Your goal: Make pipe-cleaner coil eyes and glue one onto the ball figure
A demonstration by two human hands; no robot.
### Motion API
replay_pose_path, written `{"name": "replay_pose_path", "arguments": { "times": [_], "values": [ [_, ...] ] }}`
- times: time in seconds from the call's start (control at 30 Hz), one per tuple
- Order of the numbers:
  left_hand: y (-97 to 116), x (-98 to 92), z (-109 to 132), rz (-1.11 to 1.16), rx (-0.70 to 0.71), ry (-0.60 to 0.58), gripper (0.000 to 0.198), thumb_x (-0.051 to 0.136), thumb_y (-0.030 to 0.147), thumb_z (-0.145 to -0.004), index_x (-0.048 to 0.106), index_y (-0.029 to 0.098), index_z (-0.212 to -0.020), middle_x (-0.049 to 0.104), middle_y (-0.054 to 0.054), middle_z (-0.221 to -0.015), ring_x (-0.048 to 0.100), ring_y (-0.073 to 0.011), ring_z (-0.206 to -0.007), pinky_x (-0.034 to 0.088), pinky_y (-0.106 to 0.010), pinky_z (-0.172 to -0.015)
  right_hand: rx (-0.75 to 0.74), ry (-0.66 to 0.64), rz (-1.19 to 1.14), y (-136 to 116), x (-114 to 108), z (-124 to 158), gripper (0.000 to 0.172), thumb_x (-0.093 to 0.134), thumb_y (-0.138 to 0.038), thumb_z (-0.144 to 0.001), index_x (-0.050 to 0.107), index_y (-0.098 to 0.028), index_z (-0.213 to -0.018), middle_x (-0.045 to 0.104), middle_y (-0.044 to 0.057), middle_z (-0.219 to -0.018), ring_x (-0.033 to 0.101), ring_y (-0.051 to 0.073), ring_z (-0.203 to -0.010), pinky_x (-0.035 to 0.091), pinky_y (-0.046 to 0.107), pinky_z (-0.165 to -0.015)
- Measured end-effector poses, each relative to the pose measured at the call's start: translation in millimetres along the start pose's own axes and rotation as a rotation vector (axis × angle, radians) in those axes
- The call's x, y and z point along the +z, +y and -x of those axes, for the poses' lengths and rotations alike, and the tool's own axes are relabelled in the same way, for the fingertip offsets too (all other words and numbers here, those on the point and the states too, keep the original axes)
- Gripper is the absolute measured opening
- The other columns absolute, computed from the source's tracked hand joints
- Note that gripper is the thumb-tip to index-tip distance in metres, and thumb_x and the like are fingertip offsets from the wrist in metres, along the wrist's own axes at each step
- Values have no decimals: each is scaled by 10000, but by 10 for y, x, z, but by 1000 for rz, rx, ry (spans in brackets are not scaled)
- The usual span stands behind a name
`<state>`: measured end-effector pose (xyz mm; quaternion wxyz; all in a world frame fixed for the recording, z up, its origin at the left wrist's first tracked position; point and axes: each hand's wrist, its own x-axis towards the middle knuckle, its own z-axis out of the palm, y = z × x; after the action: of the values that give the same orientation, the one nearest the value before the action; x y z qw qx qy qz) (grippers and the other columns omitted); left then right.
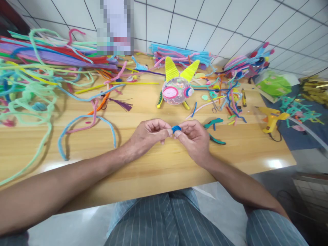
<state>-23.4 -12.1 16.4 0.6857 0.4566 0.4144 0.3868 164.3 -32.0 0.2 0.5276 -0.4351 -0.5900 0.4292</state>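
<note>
Between my fingertips, over the middle of the table, is a small blue coiled piece [176, 129]. My left hand [153, 132] pinches its left side, and my right hand [193, 137] pinches its right side with thumb and index finger. Behind my hands stands a round speckled figure [176, 91] with two yellow pointed ears, a pink-rimmed oval on one side and a blue and pink disc on the other. Green-handled pliers [214, 123] lie open just right of my right hand.
Pipe cleaners in many colours [51, 56] cover the left and back of the wooden table [143, 177]. A yellow glue gun [273, 119] lies at the right, near a green package [274, 83]. A light blue curved pipe cleaner [60, 136] lies beyond my left forearm.
</note>
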Motion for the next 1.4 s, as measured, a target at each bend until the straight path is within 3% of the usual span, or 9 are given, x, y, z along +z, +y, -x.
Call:
{"name": "replay_pose_path", "arguments": {
  "times": [0.2, 0.53, 0.9, 1.27, 1.4],
  "values": [
    [-24, 10, 15, 42, 6, 21, 271, 926, 302, -639, 738, 159, -771, 645, 52, -582, 522, -71, -515, 467, -211, -562, -13, -10, -15, 8, 4, 7, 175, 780, -211, -877, 645, -268, -972, 761, -38, -782, 740, 138, -688, 598, 272, -655],
    [-61, 24, 40, -33, 107, 70, 138, 820, 299, -729, 772, 171, -752, 660, 30, -597, 520, -82, -542, 469, -214, -559, 20, 15, 46, -27, 28, -5, 193, 810, -262, -838, 643, -262, -935, 739, -41, -752, 694, 128, -647, 589, 275, -637],
    [-62, 21, 36, -52, 114, 82, 143, 808, 313, -737, 792, 173, -761, 652, 30, -592, 510, -83, -541, 461, -216, -554, 3, 17, -2, -24, 46, 2, 171, 761, -174, -843, 650, -258, -943, 729, -55, -747, 683, 106, -638, 565, 241, -629],
    [-36, 9, 35, -66, 88, 83, 167, 802, 334, -717, 751, 180, -759, 611, 43, -565, 501, -88, -528, 452, -223, -551, 62, -17, 16, 5, 43, -1, 253, 831, -359, -840, 626, -261, -950, 725, -39, -741, 707, 145, -673, 608, 300, -681],
    [-40, 2, 3, 0, 33, 91, 177, 836, 306, -671, 741, 177, -748, 622, 46, -566, 484, -77, -507, 442, -224, -551, 68, -15, 4, 26, 14, -2, 289, 838, -386, -848, 629, -259, -1002, 750, -22, -840, 734, 146, -750, 621, 312, -748]
  ]
}}
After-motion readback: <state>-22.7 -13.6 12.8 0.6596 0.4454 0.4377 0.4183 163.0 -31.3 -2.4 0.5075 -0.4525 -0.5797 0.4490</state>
